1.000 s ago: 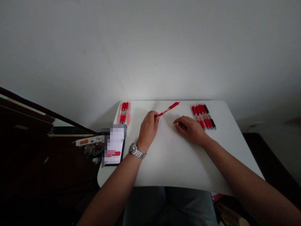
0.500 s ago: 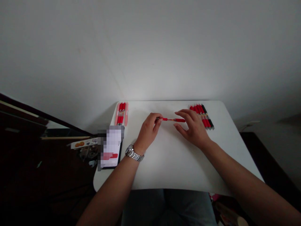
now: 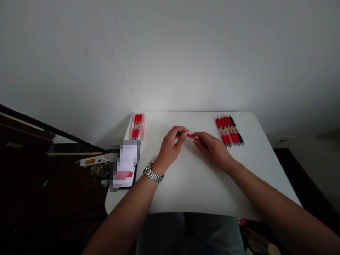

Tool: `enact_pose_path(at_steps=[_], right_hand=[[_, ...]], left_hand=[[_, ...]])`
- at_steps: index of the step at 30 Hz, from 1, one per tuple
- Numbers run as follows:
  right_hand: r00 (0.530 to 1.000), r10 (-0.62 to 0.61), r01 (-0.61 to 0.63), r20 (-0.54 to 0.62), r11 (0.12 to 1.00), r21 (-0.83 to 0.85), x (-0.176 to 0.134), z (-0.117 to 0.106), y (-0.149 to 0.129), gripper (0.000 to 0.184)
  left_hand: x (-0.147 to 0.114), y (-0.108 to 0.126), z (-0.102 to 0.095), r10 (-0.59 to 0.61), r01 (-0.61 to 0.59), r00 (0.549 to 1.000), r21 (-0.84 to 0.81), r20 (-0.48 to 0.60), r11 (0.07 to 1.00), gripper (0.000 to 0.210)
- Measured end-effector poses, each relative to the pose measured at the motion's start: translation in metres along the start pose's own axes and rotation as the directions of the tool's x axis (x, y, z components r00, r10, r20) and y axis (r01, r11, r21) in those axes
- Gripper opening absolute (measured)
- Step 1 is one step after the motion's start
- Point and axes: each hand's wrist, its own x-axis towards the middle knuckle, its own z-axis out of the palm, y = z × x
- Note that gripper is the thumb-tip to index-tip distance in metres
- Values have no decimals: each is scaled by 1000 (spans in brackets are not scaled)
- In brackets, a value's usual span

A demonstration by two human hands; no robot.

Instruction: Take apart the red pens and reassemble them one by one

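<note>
- Over the far half of the white table (image 3: pixel 186 187), in the head view, a red pen (image 3: pixel 190 135) is held between both hands; a short red stretch shows in the gap, and both its ends are hidden by fingers.
- The left hand (image 3: pixel 171 145) pinches one end of the pen between thumb and forefinger; its other fingers curl behind and are partly out of sight.
- The right hand (image 3: pixel 212 148) has its thumb and fingertips closed on the other end; its palm is turned from view. Whether the pen touches the table cannot be told.
- A metal watch (image 3: pixel 153 173) circles the left wrist, its face seen only edge-on.
- Just beyond the right hand lies a row of red pens (image 3: pixel 225 129) with a black pen (image 3: pixel 236 130) at its outer end; they sit too tightly to count surely, and their print is unreadable.
- At the table's far left corner, two red pens (image 3: pixel 136 132) lie between two pink pen-like sticks (image 3: pixel 142 127).
- Nearer, a phone (image 3: pixel 128 183) is mostly masked by pixel blocks.
- Beside the table, a white strip with orange marks (image 3: pixel 91 161) runs partly behind those blocks; the clutter (image 3: pixel 99 173) beneath is too dark to name.
- Both forearms are cut off by the frame.
</note>
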Motion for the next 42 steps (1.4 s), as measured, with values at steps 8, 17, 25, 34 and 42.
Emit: enact_pose_path(at_steps=[8, 17, 25, 34, 42], right_hand=[[998, 70, -69, -8, 991, 114, 0, 3, 4, 27], [994, 103, -107, 29, 970, 217, -1, -1, 1, 27], [993, 92, -106, 71, 970, 219, 0, -2, 0, 33], [991, 65, -92, 115, 965, 247, 2, -3, 0, 36], [984, 83, -131, 159, 936, 325, 2, -4, 3, 38]], left_hand=[[1, 1, -1, -143, 140, 990, -300, 11, 944, 33], [2, 7, -3, -134, 145, 989, -244, 59, 959, 35], [3, 6, -1, -120, 138, 989, -238, 91, 961, 33], [3, 6, -1, -114, 144, 985, -248, 131, 958, 35], [2, 8, -2, -112, 168, 975, -311, 191, 935, 37]])
